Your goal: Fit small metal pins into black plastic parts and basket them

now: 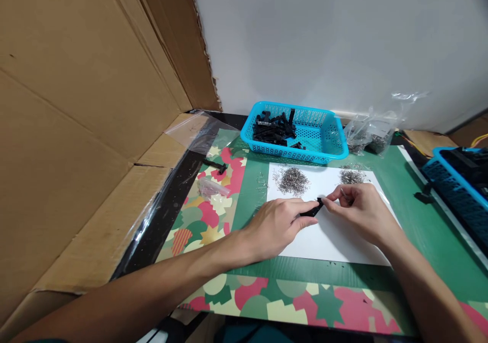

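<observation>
Over a white sheet of paper [308, 244], my left hand [280, 226] is closed around a small black plastic part [313, 210], index finger along its top and thumb below. My right hand [360, 208] has thumb and index finger pinched at the far end of that part. A small metallic thing shows among its curled fingers, too small to name. Two piles of tiny metal pieces lie on the paper: a larger pile [293, 181] beyond my left hand and a smaller pile [351, 176] just behind my right hand.
A blue basket [293, 155] with black plastic parts stands at the back; another blue basket [450, 185] is at the right. Clear bags [375, 134] sit by the wall. A black part [215, 166] and a small plastic bag [213, 187] lie left. Cardboard [76, 104] walls the left side.
</observation>
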`<state>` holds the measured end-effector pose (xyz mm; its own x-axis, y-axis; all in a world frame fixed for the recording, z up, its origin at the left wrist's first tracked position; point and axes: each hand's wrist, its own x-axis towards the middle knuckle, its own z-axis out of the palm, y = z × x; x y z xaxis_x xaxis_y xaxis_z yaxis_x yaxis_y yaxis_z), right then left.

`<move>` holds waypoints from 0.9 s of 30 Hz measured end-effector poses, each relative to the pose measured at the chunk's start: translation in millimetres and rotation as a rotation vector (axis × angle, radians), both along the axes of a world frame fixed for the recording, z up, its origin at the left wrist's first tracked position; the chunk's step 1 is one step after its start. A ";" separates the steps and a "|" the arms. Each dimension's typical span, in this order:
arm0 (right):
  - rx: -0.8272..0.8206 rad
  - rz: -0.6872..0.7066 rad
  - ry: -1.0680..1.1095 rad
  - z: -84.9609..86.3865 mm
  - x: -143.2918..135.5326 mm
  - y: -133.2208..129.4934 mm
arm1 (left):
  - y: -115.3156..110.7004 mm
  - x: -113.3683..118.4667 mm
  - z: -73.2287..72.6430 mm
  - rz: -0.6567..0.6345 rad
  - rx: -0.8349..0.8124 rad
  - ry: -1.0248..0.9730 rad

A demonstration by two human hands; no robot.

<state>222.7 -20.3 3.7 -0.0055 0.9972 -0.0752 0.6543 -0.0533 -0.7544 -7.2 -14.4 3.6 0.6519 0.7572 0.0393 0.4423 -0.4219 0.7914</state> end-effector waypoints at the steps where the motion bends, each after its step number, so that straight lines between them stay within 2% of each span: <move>1: 0.006 0.009 0.000 -0.5 0.1 -0.3 | -0.1 -0.1 0.0 0.001 0.001 0.005; 7: 0.043 0.020 0.009 -4.2 0.6 -1.4 | -1.1 -0.8 -2.3 -0.008 0.037 0.008; 13: -0.099 0.055 0.085 -5.1 6.0 0.1 | -0.8 -0.7 -0.4 0.000 0.017 0.005; 18: -0.140 0.098 0.098 0.7 9.7 1.4 | -1.2 -0.5 0.7 0.016 0.012 0.005; 20: -0.084 0.018 0.085 2.0 9.7 1.0 | -1.3 -0.7 -0.1 0.012 0.020 0.007; 24: 0.191 -0.224 0.171 1.0 6.4 0.0 | -1.4 -1.8 -1.6 0.007 0.035 0.017; 27: 0.260 -0.193 0.265 -0.2 3.1 0.2 | -1.6 -2.5 -1.3 0.009 0.036 0.016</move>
<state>225.8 -20.1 3.5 0.1986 0.9672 0.1585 0.4323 0.0586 -0.8998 -9.7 -15.9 2.3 0.6456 0.7616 0.0569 0.4586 -0.4461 0.7686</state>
